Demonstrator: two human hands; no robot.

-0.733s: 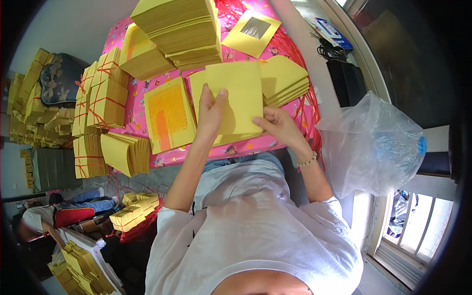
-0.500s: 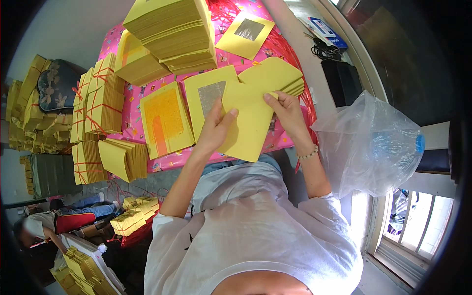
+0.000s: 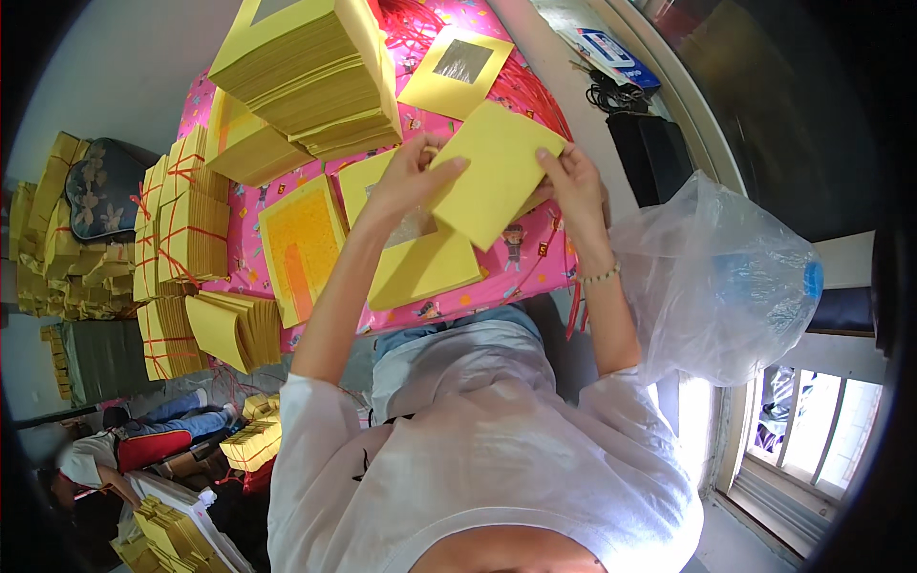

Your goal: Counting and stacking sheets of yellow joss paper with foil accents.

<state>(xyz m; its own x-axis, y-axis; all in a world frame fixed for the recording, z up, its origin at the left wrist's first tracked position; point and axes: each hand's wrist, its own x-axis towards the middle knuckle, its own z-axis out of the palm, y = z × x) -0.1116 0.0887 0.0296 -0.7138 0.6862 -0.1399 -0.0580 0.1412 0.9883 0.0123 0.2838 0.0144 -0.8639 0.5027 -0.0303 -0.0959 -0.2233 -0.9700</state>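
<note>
left hand [image 3: 406,181] + right hand [image 3: 573,186] pinching yellow sheet [image 3: 492,172] | hovering over sheet pile [image 3: 420,258] | plastic bag [image 3: 716,277] sitting right, contents unclear

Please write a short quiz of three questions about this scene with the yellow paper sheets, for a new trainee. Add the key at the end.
1. True or false: both hands hold the same yellow sheet.
2. Which lies on the pink cloth directly beneath the lifted sheet? A) a yellow sheet with a silver square B) a blue book C) a pair of scissors
3. Fill in: the bundled stacks at the person's left are tied with ____ string.

Key:
1. True. The left hand grips its left edge, and the right hand grips its right edge.
2. A
3. Red
</note>
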